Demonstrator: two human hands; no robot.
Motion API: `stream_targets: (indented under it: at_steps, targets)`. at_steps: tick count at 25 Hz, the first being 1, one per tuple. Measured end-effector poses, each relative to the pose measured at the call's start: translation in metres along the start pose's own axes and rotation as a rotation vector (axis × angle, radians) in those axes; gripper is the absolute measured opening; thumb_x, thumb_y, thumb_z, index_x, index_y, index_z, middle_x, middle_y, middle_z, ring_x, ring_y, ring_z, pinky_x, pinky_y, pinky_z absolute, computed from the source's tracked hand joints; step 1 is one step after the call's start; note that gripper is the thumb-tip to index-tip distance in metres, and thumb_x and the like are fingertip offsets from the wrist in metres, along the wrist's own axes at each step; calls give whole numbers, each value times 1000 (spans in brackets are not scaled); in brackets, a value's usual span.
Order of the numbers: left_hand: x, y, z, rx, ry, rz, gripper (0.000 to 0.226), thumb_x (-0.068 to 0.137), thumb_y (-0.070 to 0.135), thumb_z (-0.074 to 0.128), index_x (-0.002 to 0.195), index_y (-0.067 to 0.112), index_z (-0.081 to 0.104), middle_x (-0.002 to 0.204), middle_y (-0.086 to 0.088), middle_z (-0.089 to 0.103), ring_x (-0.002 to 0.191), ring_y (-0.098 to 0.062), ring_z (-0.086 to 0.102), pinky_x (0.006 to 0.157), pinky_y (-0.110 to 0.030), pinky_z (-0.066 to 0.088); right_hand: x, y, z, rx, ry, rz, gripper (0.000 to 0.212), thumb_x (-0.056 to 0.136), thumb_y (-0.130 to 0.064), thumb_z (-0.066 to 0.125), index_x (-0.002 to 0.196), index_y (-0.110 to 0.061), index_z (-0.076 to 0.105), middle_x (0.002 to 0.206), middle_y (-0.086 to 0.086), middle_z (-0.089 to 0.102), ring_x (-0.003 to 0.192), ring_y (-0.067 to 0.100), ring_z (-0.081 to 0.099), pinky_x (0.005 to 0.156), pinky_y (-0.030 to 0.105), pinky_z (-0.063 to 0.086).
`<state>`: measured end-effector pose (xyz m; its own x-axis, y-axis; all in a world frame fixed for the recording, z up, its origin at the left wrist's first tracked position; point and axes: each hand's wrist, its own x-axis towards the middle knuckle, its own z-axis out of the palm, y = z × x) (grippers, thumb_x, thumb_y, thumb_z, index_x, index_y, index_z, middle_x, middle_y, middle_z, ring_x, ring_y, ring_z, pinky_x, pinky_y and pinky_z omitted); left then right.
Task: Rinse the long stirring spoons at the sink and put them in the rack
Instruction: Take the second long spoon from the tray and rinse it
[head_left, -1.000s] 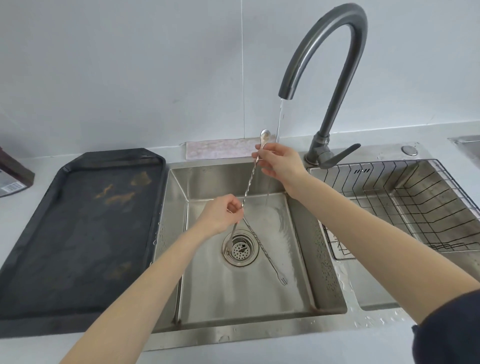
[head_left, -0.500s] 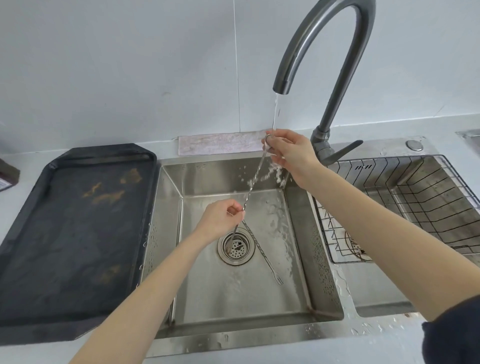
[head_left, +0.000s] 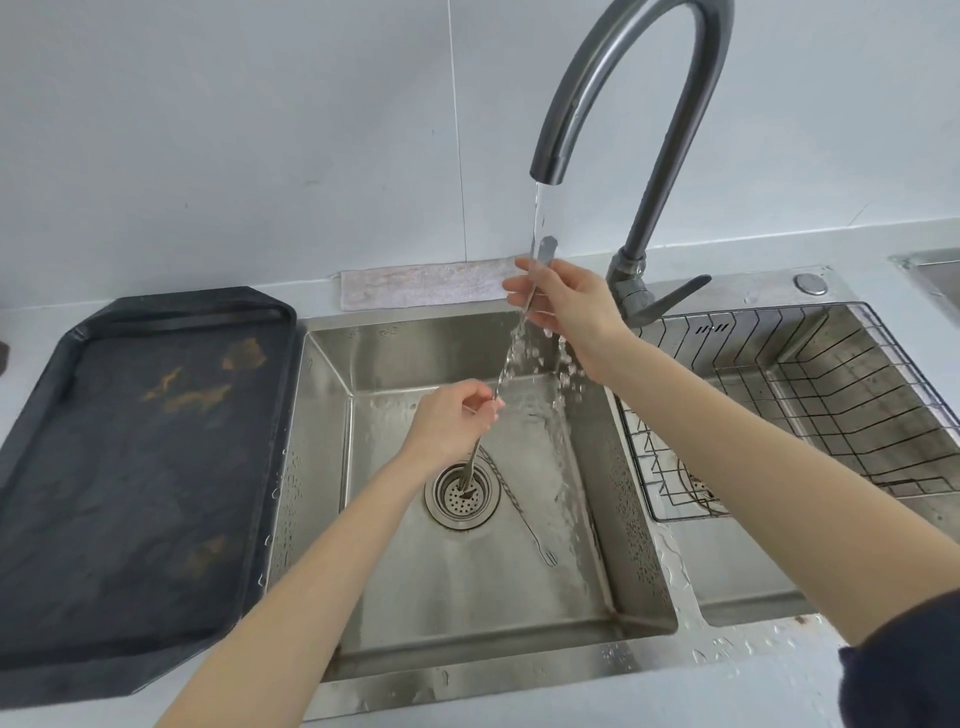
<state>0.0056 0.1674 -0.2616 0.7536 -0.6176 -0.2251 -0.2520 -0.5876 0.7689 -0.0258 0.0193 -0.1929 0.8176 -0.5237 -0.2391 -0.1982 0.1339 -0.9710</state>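
We judge slip risk: wet spoon pinched between right fingers above, left fingers below, under the stream.

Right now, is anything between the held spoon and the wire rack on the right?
Nothing visible blocks it. The long twisted steel spoon, held by both the right hand and left hand, has open space rightward to the empty black wire rack; the faucet base stands behind that path.

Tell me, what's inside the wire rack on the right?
The wire rack looks empty: no spoons yet. Through its wires you see the steel basin and part of a drain. The right arm covers its near corner, so that bit is hidden.
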Motion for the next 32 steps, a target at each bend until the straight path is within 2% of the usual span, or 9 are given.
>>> stream_targets:
  at_steps: [3, 5, 8, 13, 17, 19, 26, 30, 32]
  targets:
    - [0, -5, 2, -10, -58, -8, 21, 90, 10, 49, 97, 7, 69, 74, 3, 64, 76, -18, 61, 92, -32, 47, -2, 1, 4, 45, -49, -12, 14, 96, -14, 48, 108, -18, 54, 84, -9, 66, 73, 1, 64, 69, 14, 48]
    - [-1, -7, 2, -46, -95, -26, 28, 91, 4, 41, 102, 5, 67, 70, 9, 60, 72, -15, 60, 91, -31, 47, -2, -4, 2, 105, -27, -13, 9, 91, -9, 56, 94, -18, 57, 83, -6, 67, 68, 0, 65, 64, 13, 49]
    - [-1, -5, 1, -99, -102, -34, 31, 92, 2, 38, 102, 6, 67, 69, 10, 59, 68, -9, 57, 90, -31, 46, 0, -5, 1, 175, 18, -25, 16, 89, -8, 59, 77, -18, 57, 79, -2, 68, 59, -2, 66, 56, 10, 50]
    - [-7, 2, 3, -158, -116, 44, 22, 92, 15, 47, 99, 12, 67, 69, 10, 60, 67, -11, 58, 90, -35, 48, 0, -10, 3, 151, 5, -32, 24, 99, -27, 41, 90, -21, 63, 82, -6, 68, 69, 0, 66, 62, 13, 48]
    - [-4, 4, 3, -165, -106, 50, 26, 94, 14, 44, 105, 8, 67, 70, 13, 59, 59, 4, 58, 79, -20, 47, 0, -19, 0, 144, -13, -127, 22, 96, -14, 48, 115, -18, 59, 88, -8, 68, 66, -4, 66, 63, 12, 49]
    - [-3, 6, 4, -163, -107, 49, 27, 95, 11, 42, 108, 8, 65, 70, 14, 58, 52, 13, 56, 69, -7, 42, -1, -17, 0, 175, -60, -134, 21, 93, -11, 54, 107, -27, 59, 89, -9, 69, 67, -5, 66, 65, 12, 47]
    - [17, 23, -3, -155, -81, 40, 24, 92, 15, 47, 105, 11, 68, 68, 14, 62, 47, 15, 55, 60, -9, 40, -2, -9, -7, 157, -124, -95, 21, 95, -11, 49, 92, -25, 64, 71, -13, 73, 68, -6, 67, 61, 7, 49]
    - [21, 37, -10, -382, -136, -33, 23, 90, 18, 54, 108, 9, 66, 74, 7, 65, 57, 8, 59, 52, 0, 40, -3, -13, -22, 62, -101, -125, 20, 95, -14, 51, 91, -27, 65, 77, -11, 71, 68, -4, 68, 64, 10, 52]
    - [22, 39, -18, -452, -208, -72, 23, 88, 18, 58, 107, 9, 66, 78, 7, 69, 62, 6, 63, 60, -4, 47, -3, -12, -33, -21, -16, -157, 20, 95, -14, 50, 91, -29, 64, 75, -10, 68, 60, -5, 64, 61, 10, 51]
